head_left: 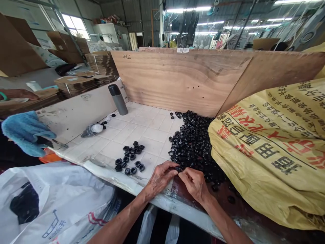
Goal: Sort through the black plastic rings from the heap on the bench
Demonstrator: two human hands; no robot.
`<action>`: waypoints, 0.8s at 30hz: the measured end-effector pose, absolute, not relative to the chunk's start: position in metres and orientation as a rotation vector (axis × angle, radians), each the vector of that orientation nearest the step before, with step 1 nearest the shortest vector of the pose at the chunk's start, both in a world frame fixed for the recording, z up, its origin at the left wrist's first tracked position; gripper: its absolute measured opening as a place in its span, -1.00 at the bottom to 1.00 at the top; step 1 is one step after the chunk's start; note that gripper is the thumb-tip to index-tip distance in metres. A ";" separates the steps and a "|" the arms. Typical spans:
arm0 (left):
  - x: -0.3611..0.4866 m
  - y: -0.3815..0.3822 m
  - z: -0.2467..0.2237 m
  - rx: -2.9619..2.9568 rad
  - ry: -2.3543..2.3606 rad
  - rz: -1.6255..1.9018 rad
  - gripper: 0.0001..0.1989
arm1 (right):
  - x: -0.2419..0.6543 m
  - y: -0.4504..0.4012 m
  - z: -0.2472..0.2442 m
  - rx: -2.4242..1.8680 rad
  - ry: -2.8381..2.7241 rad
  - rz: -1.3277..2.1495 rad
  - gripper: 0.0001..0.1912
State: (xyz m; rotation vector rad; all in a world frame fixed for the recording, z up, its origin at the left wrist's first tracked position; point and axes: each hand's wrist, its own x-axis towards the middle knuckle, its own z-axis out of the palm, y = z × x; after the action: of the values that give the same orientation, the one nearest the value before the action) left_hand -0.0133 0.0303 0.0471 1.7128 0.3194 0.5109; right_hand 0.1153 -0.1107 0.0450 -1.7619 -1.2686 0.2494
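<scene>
Close together at the table's front edge, my two hands meet over one small black plastic ring-shaped part (177, 168). My left hand (162, 174) pinches it between thumb and fingers. The fingers of my right hand (194, 181) are curled and pressed against its right side; the tips hide much of it. Just beyond my hands spreads a large heap of similar black parts (191, 145). To the left of my left hand lies a smaller loose group of black ring parts (132, 156) on the white tiled tabletop (149, 130).
A yellow woven sack (266, 152) borders the heap on the right. A grey flask (118, 100) stands at the back left, near a small plastic bag (92, 129). Wooden boards (182, 81) wall the back. A blue cloth (26, 132) hangs left, above a white bag (68, 196).
</scene>
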 end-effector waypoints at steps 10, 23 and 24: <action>-0.014 0.031 0.046 1.654 0.325 0.487 -0.73 | 0.119 -0.111 0.045 -1.685 -1.223 0.332 -0.85; -0.014 0.028 0.035 1.814 0.169 0.613 -0.84 | 0.112 -0.108 0.040 -1.614 -0.963 0.615 -0.88; -0.015 0.027 0.034 1.906 0.119 0.666 -0.84 | 0.111 -0.109 0.041 -1.582 -0.916 0.673 -0.88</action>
State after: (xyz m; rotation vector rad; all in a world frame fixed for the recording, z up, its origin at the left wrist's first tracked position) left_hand -0.0149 0.0273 0.0342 1.9058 0.1188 0.6659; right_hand 0.1112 -0.1085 0.0411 -1.5822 -0.9159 0.6728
